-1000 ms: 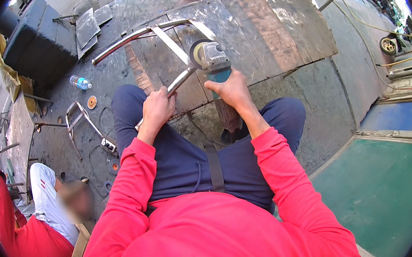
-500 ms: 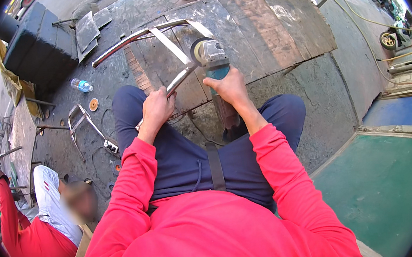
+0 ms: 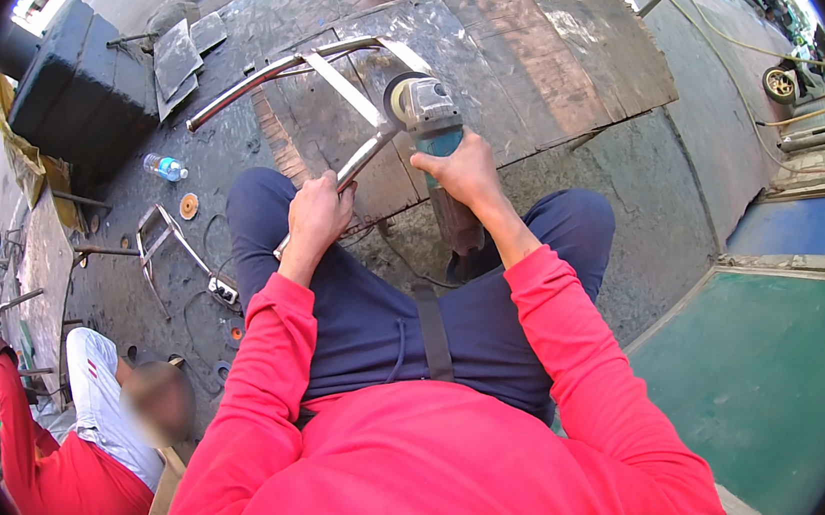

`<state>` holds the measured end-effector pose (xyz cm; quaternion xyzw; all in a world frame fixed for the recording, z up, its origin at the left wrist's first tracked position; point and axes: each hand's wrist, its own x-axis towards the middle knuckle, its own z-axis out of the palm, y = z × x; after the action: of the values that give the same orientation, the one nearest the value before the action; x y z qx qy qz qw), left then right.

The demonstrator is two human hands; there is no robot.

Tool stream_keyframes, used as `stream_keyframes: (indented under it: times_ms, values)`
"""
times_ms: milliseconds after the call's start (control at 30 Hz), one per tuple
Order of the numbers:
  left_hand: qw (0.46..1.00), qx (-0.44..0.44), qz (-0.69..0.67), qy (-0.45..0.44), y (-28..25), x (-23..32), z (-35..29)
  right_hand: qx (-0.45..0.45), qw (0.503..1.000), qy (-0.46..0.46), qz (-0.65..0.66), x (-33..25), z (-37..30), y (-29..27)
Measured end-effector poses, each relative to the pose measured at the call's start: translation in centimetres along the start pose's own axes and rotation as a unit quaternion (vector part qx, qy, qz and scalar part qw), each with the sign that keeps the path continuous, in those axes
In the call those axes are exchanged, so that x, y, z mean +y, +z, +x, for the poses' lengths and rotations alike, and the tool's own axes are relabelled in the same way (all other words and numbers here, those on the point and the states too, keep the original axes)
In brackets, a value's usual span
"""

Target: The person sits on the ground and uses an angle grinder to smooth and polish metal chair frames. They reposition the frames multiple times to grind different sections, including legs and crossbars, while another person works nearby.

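Observation:
My left hand (image 3: 319, 212) is closed round the near end of a shiny bent metal tube frame (image 3: 347, 91), whose far part lies over a worn wooden board (image 3: 502, 57). In my right hand (image 3: 464, 172) is an angle grinder (image 3: 433, 120) with a grey head and a teal body. Its round disc (image 3: 403, 100) is at the frame's corner joint; whether the two touch I cannot tell. The rear of the grinder hangs down between my knees, partly behind my right wrist.
A second metal frame (image 3: 170, 245), a plastic bottle (image 3: 165, 168) and a loose orange disc (image 3: 189, 206) lie on the dark floor at left. Behind them stands a dark block (image 3: 88, 90). A co-worker in red (image 3: 95, 492) sits at lower left. A green panel (image 3: 757, 382) is at right.
Almost nothing differs. The whole view has shifted very slightly; both hands keep the same hold on the frame and the grinder.

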<state>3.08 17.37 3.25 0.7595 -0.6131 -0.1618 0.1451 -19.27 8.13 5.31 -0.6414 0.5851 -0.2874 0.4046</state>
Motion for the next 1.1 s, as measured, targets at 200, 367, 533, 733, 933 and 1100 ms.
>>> stream_keyframes:
  times_ms: [200, 367, 533, 733, 933, 1100]
  values:
    - [1.000, 0.003, 0.004, 0.000, -0.07, 0.06, 0.03, 0.000, 0.999, 0.032, 0.001, 0.11, -0.31, -0.14]
    - [1.000, 0.006, 0.002, 0.002, 0.01, -0.02, 0.03, -0.007, 1.000, 0.028, 0.006, 0.21, -0.50, -0.10]
    - [1.000, 0.007, -0.004, 0.005, -0.01, -0.14, 0.01, -0.008, 1.000, -0.005, 0.011, 0.44, -0.46, 0.10]
    - [1.000, 0.016, -0.001, 0.016, 0.11, -0.18, 0.12, -0.009, 1.000, 0.003, 0.000, 0.05, 0.03, -0.09]
    - [1.000, 0.016, 0.000, 0.017, 0.18, -0.17, 0.02, -0.010, 1.000, 0.005, -0.018, -0.54, 0.04, -0.15]
    - [1.000, 0.015, 0.001, 0.011, 0.12, -0.07, -0.08, -0.015, 1.000, -0.011, -0.002, -0.49, -0.23, -0.12]
